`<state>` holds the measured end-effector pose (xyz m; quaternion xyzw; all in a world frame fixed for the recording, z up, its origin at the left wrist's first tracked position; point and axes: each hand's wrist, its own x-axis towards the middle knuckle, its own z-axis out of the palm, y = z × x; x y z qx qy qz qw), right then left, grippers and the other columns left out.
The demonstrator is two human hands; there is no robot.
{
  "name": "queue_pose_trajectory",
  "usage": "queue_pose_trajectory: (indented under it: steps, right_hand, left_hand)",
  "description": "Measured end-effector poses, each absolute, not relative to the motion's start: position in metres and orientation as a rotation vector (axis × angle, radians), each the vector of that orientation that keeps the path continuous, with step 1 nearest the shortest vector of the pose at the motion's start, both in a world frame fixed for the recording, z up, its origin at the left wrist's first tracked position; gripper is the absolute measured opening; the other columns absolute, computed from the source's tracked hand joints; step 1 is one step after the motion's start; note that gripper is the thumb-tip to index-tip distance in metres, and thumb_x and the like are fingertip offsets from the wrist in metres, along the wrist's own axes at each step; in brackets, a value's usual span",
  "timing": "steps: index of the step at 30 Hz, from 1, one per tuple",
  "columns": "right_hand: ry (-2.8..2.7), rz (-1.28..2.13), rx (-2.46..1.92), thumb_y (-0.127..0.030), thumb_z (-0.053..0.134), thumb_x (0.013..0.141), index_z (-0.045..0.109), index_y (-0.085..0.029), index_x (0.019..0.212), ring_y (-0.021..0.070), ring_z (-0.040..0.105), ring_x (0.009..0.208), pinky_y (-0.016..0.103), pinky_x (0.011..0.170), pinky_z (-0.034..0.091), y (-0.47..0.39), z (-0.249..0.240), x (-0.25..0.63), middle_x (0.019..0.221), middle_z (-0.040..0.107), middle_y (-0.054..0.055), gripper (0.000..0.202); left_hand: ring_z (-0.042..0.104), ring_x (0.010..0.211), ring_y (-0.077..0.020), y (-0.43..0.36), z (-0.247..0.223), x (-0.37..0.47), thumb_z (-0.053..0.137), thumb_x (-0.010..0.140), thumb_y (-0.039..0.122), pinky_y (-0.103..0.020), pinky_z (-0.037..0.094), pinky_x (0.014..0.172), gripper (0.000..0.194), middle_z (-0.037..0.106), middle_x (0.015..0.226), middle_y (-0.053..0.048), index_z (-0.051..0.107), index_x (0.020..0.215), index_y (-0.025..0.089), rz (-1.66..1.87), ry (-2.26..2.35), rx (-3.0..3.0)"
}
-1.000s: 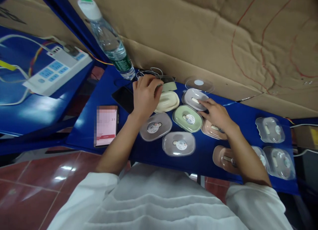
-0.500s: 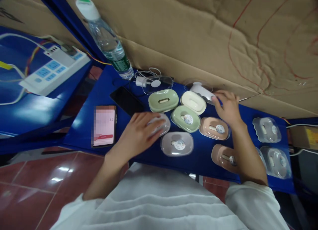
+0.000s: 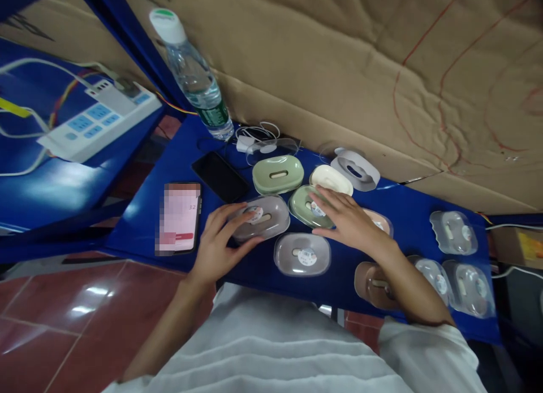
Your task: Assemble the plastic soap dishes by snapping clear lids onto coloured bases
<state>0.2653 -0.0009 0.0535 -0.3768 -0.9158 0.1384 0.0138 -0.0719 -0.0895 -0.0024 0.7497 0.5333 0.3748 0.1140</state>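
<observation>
My left hand (image 3: 223, 238) grips the left end of a grey-lilac soap dish (image 3: 271, 222) with a clear lid, thumb at the near edge and fingers along the far side. My right hand (image 3: 345, 217), fingers spread, hovers at the right side of a stickered green soap dish (image 3: 302, 207) and partly covers it; contact I cannot tell. Another grey-lilac soap dish (image 3: 292, 263) lies just in front. Behind are a second green dish (image 3: 275, 184), a cream dish (image 3: 328, 177) and a grey holed piece (image 3: 369, 178), lying tilted by a clear lid.
Peach-brown dishes (image 3: 367, 285) lie partly under my right forearm. Several clear-lidded dishes (image 3: 456, 234) are at the right end of the blue table (image 3: 139, 212). On the left are a lit phone (image 3: 182, 217), a dark phone (image 3: 218, 175), a water bottle (image 3: 197, 82) and a power strip (image 3: 102, 124).
My right hand has let go of the grey holed piece at the back and moved left and nearer, to the green dish. My left hand has slid to the grey-lilac dish's left end.
</observation>
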Motion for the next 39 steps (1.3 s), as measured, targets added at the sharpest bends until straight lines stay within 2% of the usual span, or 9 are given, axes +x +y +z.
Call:
queue_pose_trajectory:
  steps: [5, 9, 11, 14, 18, 26, 32, 36, 39]
  right_hand:
    - [-2.797, 0.306, -1.16, -0.04, 0.068, 0.104, 0.047, -0.023, 0.164, 0.0359, 0.044, 0.16, 0.061, 0.127, 0.044, 0.011, 0.063, 0.281, 0.172, 0.046, 0.015, 0.066]
    - [-2.651, -0.005, -1.223, -0.019, 0.059, 0.106, 0.06, -0.022, 0.153, 0.0392, 0.039, 0.162, 0.069, 0.127, 0.038, 0.017, 0.071, 0.289, 0.167, 0.052, 0.017, 0.047]
    - [-2.639, 0.0, -1.122, -0.016, 0.058, 0.106, 0.064, -0.022, 0.149, 0.0364, 0.049, 0.155, 0.064, 0.124, 0.043, 0.013, 0.073, 0.286, 0.16, 0.06, 0.015, 0.044]
    - [-2.664, 0.164, -0.9, -0.021, 0.058, 0.108, 0.063, -0.025, 0.149, 0.0284, 0.066, 0.138, 0.052, 0.116, 0.053, 0.004, 0.071, 0.274, 0.144, 0.072, 0.01, 0.041]
    - [-2.665, 0.293, -0.873, -0.039, 0.06, 0.11, 0.051, -0.021, 0.161, 0.0299, 0.062, 0.143, 0.051, 0.116, 0.054, -0.005, 0.063, 0.256, 0.152, 0.066, 0.015, 0.055]
    - [-2.726, 0.213, -1.098, -0.034, 0.05, 0.113, 0.066, -0.028, 0.147, 0.0297, 0.062, 0.139, 0.05, 0.115, 0.05, 0.003, 0.048, 0.257, 0.148, 0.069, 0.01, 0.038]
    - [-2.646, -0.005, -1.306, -0.032, 0.052, 0.111, 0.073, -0.022, 0.138, 0.0346, 0.061, 0.139, 0.055, 0.115, 0.046, 0.012, 0.051, 0.268, 0.145, 0.071, 0.014, 0.036]
    - [-2.568, -0.104, -1.391, -0.033, 0.051, 0.111, 0.07, -0.021, 0.143, 0.0368, 0.059, 0.142, 0.058, 0.117, 0.044, 0.013, 0.065, 0.28, 0.152, 0.066, 0.016, 0.039]
    - [-2.579, 0.073, -1.268, -0.033, 0.053, 0.112, 0.074, -0.024, 0.134, 0.0308, 0.069, 0.126, 0.05, 0.107, 0.052, 0.003, 0.077, 0.283, 0.135, 0.076, 0.011, 0.032]
  left_hand:
    - [0.066, 0.136, -0.0302, -0.081, 0.005, -0.062, 0.077, 0.1, 0.034, -0.05, 0.055, 0.117, 0.038, 0.07, 0.14, -0.01, 0.068, 0.137, 0.026, 1.225, 1.533, 2.053]
    - [0.067, 0.137, -0.0308, -0.069, 0.009, -0.047, 0.08, 0.097, 0.029, -0.052, 0.055, 0.119, 0.036, 0.073, 0.136, -0.009, 0.071, 0.132, 0.026, 1.37, 1.5, 2.048]
    - [0.067, 0.137, -0.0311, -0.061, 0.014, -0.041, 0.082, 0.096, 0.028, -0.053, 0.054, 0.119, 0.035, 0.074, 0.134, -0.009, 0.072, 0.13, 0.026, 1.41, 1.492, 2.048]
    - [0.067, 0.137, -0.0307, -0.052, 0.02, -0.034, 0.082, 0.096, 0.028, -0.052, 0.055, 0.118, 0.034, 0.074, 0.133, -0.008, 0.072, 0.129, 0.026, 1.448, 1.461, 2.021]
    - [0.063, 0.142, -0.031, -0.045, 0.017, -0.028, 0.078, 0.099, 0.029, -0.053, 0.052, 0.122, 0.034, 0.072, 0.137, -0.008, 0.07, 0.132, 0.027, 1.416, 1.428, 2.026]
    - [0.039, 0.162, -0.0392, -0.054, 0.003, -0.026, 0.07, 0.104, 0.035, -0.057, 0.049, 0.124, 0.062, 0.026, 0.179, -0.018, 0.046, 0.161, 0.028, 1.083, 1.389, 2.197]
    - [0.066, 0.136, -0.0311, -0.012, 0.026, -0.041, 0.053, 0.102, 0.009, -0.052, 0.052, 0.118, 0.05, 0.07, 0.145, -0.011, 0.065, 0.146, 0.028, 0.739, 1.43, 2.407]
    - [0.068, 0.131, -0.038, 0.026, 0.033, -0.038, 0.068, 0.096, 0.018, -0.054, 0.053, 0.11, 0.047, 0.073, 0.14, -0.016, 0.069, 0.142, 0.021, 0.43, 1.476, 2.502]
    - [0.072, 0.122, -0.0356, 0.038, 0.029, -0.035, 0.068, 0.099, 0.027, -0.052, 0.052, 0.107, 0.038, 0.078, 0.126, -0.014, 0.073, 0.137, 0.022, 0.435, 1.509, 2.465]
